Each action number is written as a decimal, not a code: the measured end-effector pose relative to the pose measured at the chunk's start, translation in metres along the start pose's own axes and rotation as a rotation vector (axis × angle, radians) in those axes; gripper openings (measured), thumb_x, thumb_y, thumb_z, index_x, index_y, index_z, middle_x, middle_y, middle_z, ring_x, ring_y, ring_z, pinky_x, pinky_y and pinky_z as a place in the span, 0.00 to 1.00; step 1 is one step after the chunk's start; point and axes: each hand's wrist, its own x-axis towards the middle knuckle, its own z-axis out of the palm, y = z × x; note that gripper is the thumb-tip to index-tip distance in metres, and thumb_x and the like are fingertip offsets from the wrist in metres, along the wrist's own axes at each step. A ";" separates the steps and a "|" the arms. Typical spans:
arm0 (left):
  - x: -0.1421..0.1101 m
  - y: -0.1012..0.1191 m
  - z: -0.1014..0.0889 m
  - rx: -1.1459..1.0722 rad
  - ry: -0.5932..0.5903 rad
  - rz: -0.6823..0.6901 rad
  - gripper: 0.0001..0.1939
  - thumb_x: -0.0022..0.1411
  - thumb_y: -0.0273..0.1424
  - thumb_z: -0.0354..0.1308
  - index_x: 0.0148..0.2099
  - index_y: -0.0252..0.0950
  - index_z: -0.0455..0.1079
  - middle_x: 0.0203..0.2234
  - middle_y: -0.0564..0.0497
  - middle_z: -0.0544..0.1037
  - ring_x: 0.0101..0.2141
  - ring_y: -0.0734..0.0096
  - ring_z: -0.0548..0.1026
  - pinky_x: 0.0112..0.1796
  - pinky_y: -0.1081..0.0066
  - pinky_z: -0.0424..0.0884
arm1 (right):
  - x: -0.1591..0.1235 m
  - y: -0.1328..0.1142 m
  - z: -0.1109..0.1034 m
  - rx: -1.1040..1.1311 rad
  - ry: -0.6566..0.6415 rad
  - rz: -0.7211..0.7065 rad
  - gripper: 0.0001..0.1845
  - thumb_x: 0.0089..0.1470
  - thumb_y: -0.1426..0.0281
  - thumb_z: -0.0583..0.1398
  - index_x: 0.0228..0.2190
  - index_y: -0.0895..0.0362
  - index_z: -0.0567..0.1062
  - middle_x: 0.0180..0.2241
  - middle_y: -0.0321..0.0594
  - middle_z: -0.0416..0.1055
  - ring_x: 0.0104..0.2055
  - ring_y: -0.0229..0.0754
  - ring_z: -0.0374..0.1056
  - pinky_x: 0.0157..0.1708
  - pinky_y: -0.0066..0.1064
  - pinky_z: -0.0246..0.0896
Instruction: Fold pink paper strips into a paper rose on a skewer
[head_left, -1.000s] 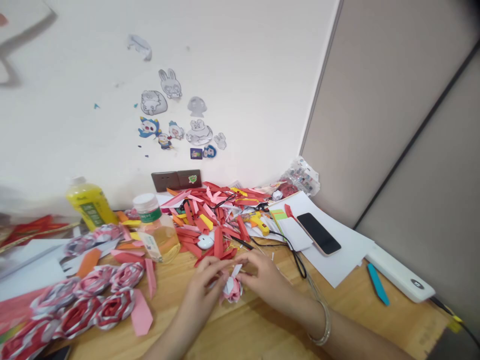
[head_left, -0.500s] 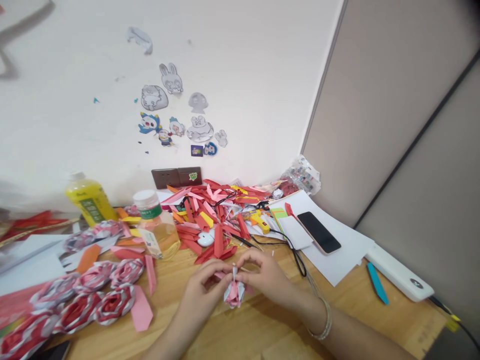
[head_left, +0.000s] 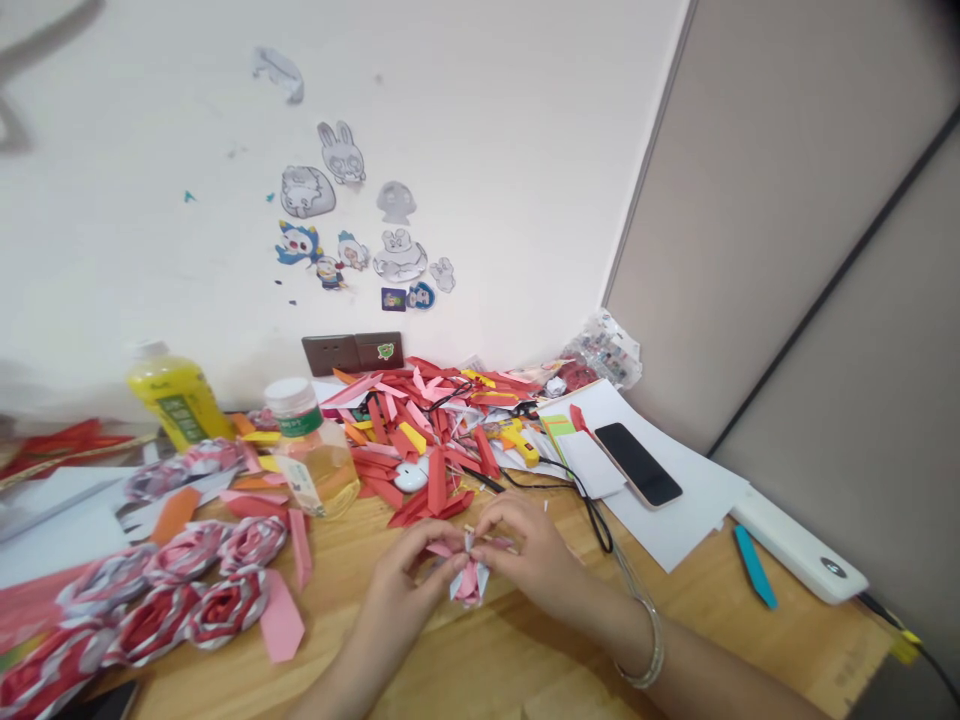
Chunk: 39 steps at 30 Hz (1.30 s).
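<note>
Between my two hands is a small pink and white folded paper flower (head_left: 469,584), held just above the wooden table. My left hand (head_left: 411,572) pinches its left side with thumb and forefinger. From the right, my right hand (head_left: 525,545) grips the upper part near a narrow folded tip, wearing a bangle at the wrist. The fingers partly hide the flower. Several finished-looking paper roses (head_left: 229,605), red-white and pink-white, lie to the left. A pink folded paper strip (head_left: 283,618) rests beside them.
Behind my hands spreads a heap of red and pink folded strips (head_left: 436,480) with a yellow glue gun (head_left: 517,443). A jar (head_left: 319,460) and a yellow bottle (head_left: 180,400) stand at left. On the right are a phone (head_left: 637,465), a white device (head_left: 799,550) and a black cable (head_left: 596,520).
Both hands stay in nearly the same place on the paper flower. My right fingers have shifted slightly down and closer to the left ones, and the flower has tilted a little.
</note>
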 end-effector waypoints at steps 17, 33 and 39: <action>0.004 -0.011 -0.002 -0.037 -0.074 -0.037 0.09 0.52 0.36 0.59 0.31 0.36 0.66 0.21 0.53 0.73 0.27 0.68 0.74 0.29 0.72 0.69 | 0.000 -0.002 0.001 0.175 -0.103 0.183 0.05 0.43 0.76 0.62 0.27 0.57 0.73 0.29 0.34 0.69 0.34 0.38 0.65 0.34 0.27 0.59; 0.004 -0.009 0.000 -0.092 -0.069 -0.108 0.13 0.49 0.39 0.61 0.29 0.36 0.65 0.19 0.55 0.72 0.22 0.71 0.71 0.24 0.74 0.66 | -0.001 0.000 0.004 0.324 -0.173 0.286 0.04 0.45 0.74 0.61 0.27 0.57 0.70 0.25 0.31 0.65 0.28 0.34 0.62 0.28 0.24 0.57; 0.002 -0.003 -0.002 -0.066 -0.088 -0.093 0.12 0.49 0.38 0.60 0.26 0.36 0.63 0.18 0.58 0.67 0.21 0.75 0.66 0.23 0.77 0.62 | 0.001 -0.003 -0.002 0.273 -0.234 0.217 0.03 0.46 0.73 0.61 0.28 0.57 0.71 0.26 0.32 0.65 0.28 0.34 0.61 0.28 0.23 0.56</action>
